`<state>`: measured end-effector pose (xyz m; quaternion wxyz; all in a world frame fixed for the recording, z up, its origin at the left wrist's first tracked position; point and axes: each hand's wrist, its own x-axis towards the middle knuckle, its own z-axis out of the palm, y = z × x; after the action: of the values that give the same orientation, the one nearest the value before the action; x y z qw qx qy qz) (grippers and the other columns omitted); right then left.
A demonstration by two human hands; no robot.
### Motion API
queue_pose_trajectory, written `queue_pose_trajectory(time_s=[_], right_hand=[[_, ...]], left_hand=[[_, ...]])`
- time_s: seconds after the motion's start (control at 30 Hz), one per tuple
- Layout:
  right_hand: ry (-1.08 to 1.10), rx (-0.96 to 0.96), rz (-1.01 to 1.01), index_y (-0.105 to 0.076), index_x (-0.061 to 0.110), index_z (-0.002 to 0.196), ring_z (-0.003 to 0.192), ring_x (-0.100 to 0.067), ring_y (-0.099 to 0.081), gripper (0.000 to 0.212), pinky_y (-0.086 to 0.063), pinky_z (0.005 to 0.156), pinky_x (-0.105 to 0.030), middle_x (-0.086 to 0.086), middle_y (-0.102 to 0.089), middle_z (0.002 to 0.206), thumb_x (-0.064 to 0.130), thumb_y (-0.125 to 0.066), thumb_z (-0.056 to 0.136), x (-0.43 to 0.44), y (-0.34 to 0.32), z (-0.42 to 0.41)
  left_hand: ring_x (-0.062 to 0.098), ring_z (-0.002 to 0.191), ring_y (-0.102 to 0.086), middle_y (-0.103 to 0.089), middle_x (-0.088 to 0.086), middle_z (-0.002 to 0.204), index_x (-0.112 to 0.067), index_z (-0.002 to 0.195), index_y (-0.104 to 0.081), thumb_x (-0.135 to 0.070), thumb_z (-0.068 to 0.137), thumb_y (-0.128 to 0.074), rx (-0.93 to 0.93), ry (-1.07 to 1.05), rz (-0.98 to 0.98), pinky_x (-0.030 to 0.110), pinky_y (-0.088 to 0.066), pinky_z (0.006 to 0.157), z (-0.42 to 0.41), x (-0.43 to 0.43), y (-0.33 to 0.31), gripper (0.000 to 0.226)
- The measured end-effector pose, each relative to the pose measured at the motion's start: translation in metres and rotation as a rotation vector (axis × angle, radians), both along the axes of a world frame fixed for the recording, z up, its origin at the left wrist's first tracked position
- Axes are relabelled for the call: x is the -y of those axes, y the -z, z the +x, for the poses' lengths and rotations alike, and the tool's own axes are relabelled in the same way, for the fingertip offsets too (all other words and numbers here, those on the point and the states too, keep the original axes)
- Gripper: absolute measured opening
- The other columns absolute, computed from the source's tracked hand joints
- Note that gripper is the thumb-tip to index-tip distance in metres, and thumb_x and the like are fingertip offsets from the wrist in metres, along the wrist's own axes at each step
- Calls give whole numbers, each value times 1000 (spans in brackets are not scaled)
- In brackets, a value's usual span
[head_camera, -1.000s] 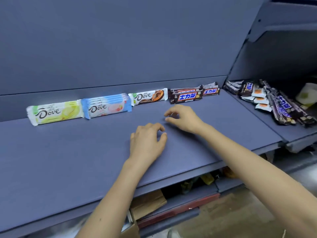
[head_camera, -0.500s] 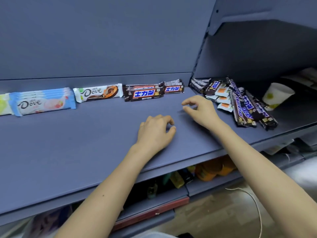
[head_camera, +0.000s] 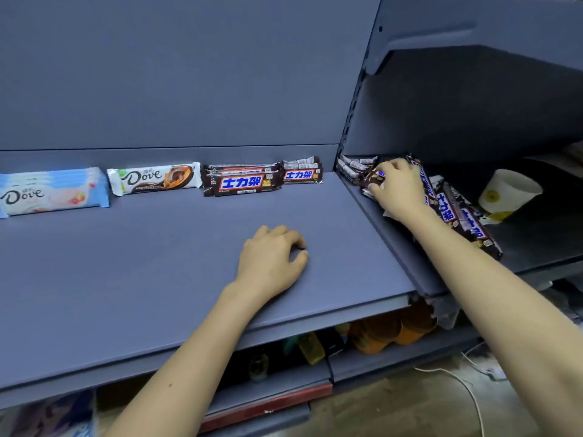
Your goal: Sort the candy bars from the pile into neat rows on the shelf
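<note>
The left hand (head_camera: 273, 261) sits just below the centre of the frame, palm down, its fingers curled loosely under and the thumb tucked toward the fingertips, holding nothing. Its bare forearm runs down to the lower left of the frame. The right hand (head_camera: 399, 190) is in the right half of the frame, higher up, palm down with the fingers spread and bent downward, their tips hidden from view; whether they grip anything cannot be told. Its bare forearm stretches diagonally to the lower right corner.
</note>
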<state>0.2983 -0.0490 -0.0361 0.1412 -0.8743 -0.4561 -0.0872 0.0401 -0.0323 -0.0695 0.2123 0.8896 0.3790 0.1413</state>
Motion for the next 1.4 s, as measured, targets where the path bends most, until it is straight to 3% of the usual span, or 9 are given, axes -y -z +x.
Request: queue_pose_trajectory(time_s=[0.13, 0.3, 0.47, 0.73, 0.87, 0.93, 1.1, 1.27, 1.4], right_hand=[[95, -61, -176, -49, 9, 124, 115, -41, -46, 48, -39, 94, -41, -22, -51, 126, 38, -55, 86, -5, -2, 14], [68, -124, -127, -58, -1, 116, 111, -38, -52, 42, -43, 87, -38, -24, -59, 117, 32, -57, 89, -7, -8, 12], [53, -177, 58, -53, -2, 75, 86, -38, -57, 27, -33, 64, -33, -21, -59, 77, 21, -54, 91, -1, -5, 12], [-323, 45, 463, -67, -2, 100, 99, -39, -61, 26, -42, 98, -36, -20, -68, 104, 16, -56, 86, 11, -14, -34], [-679, 143, 618, -67, -3, 102, 115, -33, -54, 27, -34, 104, -20, -17, -68, 107, 18, -56, 89, 13, 0, -81], [-838, 167, 625, -67, -4, 103, 119, -32, -51, 29, -35, 106, -25, -17, -67, 107, 18, -52, 91, 12, 12, -98], [-1034, 69, 603, -68, -4, 99, 119, -31, -50, 21, -39, 106, -28, -12, -65, 107, 10, -58, 87, 7, 35, -123], [-1104, -163, 642, -69, -3, 98, 116, -28, -53, 23, -42, 103, -28, -8, -63, 107, 15, -58, 88, 4, 37, -151], [-1180, -228, 610, -70, -1, 96, 118, -28, -52, 21, -43, 103, -31, -7, -64, 107, 15, -60, 86, 2, 37, -160]], left_hand=[[19, 107, -43, -58, -10, 116, -28, 107, -60, -34, 89, -49, 33, -9, -16, 35, -38, 94, -1, -2, 3, 22], [19, 106, -41, -56, -11, 115, -29, 108, -58, -36, 88, -50, 44, -21, 18, 31, -36, 91, 2, -1, 5, 22], [18, 104, -38, -54, -11, 114, -30, 110, -56, -37, 89, -48, 32, -4, 27, 31, -34, 89, 0, -2, 5, 23], [18, 104, -46, -60, -8, 111, -28, 104, -60, -34, 89, -50, 69, 77, -44, 34, -39, 93, -11, -3, 0, 19], [7, 88, -60, -64, -11, 92, -22, 95, -64, -20, 87, -56, 362, -21, -253, 8, -40, 81, -23, -6, -12, 11], [-6, 71, -57, -61, -18, 84, -23, 91, -63, -17, 87, -58, 480, -109, -314, -3, -35, 67, -33, -9, -16, 9], [8, 78, -62, -62, -8, 93, -25, 97, -56, -16, 90, -55, 861, -355, -716, 20, -47, 72, -54, -18, -24, 12], [10, 76, -61, -65, -3, 93, -21, 90, -59, -28, 92, -53, 1060, -410, -1153, 19, -44, 58, -58, -32, -35, 9], [7, 58, -54, -66, -4, 68, -17, 84, -60, -24, 91, -54, 1064, -433, -1172, 13, -34, 39, -51, -39, -36, 12]])
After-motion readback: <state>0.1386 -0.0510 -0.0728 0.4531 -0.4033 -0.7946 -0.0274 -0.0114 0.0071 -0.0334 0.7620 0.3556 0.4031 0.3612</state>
